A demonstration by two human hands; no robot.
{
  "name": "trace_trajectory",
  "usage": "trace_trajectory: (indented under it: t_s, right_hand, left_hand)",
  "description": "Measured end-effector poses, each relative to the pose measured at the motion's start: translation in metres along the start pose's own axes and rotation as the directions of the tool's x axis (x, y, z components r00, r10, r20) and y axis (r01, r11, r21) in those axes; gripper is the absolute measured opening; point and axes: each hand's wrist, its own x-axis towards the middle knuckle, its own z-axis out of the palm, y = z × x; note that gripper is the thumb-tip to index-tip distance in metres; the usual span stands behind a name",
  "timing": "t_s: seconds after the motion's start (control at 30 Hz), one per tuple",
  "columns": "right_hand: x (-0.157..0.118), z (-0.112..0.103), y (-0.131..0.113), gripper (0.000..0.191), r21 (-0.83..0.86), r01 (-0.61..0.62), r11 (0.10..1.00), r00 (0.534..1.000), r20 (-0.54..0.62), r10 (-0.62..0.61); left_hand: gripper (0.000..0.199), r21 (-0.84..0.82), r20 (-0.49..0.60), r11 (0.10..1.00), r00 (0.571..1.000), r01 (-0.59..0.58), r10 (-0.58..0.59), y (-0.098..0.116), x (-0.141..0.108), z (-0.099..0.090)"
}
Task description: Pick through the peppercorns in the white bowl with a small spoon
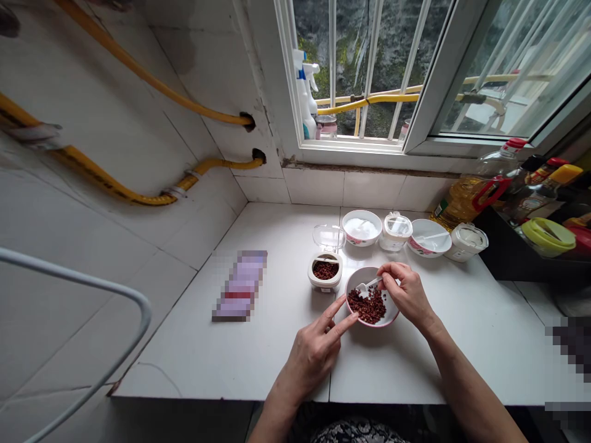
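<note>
My right hand [405, 290] pinches the handle of a small white spoon [367, 286], whose tip is in the bowl. The white bowl [391, 312] with a pink rim holds dark red peppercorns [368, 306], heaped toward its left and near side. Two stretched fingers of my left hand [318, 341] touch the bowl's left rim, while the other fingers are curled under. Just left of the bowl stands a white seasoning jar [325, 284] with its clear lid [329, 236] flipped up. Similar dark red grains fill much of that jar.
Behind are a bowl of white powder [362, 230], a lidded jar [396, 231], a bowl with a white spoon [429, 239] and another jar [468, 241]. An oil bottle [478, 181] stands at right by a dark condiment box [498, 246]. A blurred purple packet [237, 286] lies left.
</note>
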Motion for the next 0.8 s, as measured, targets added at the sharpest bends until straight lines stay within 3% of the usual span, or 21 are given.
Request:
trace_trajectory:
  t_s: [0.1, 0.33, 0.53, 0.8]
  right_hand:
    - [0.0001, 0.0003, -0.0008, 0.017, 0.028, -0.021, 0.999, 1.0, 0.01, 0.021]
    - [-0.0002, -0.0041, -0.0053, 0.017, 0.263, -0.194, 0.945, 0.981, 0.082, 0.178]
    - [0.0, -0.0025, -0.0034, 0.016, 0.157, -0.137, 0.978, 0.991, 0.02, 0.135]
    - [0.0001, -0.0018, -0.0034, 0.016, 0.186, -0.139, 0.973, 0.99, 0.034, 0.135]
  left_hand:
    - [0.067, -0.001, 0.0, 1.0, 1.0, 0.001, -0.001, -0.0002, -0.0009, 0.0006]
    - [0.066, -0.003, 0.002, 1.0, 1.0, 0.005, -0.005, -0.0008, -0.0019, 0.0003]
    - [0.067, -0.014, 0.004, 1.0, 1.0, 0.001, -0.001, 0.0002, -0.0012, 0.0001]
    - [0.067, -0.016, 0.008, 1.0, 1.0, 0.013, -0.012, -0.0006, -0.0012, 0.0004]
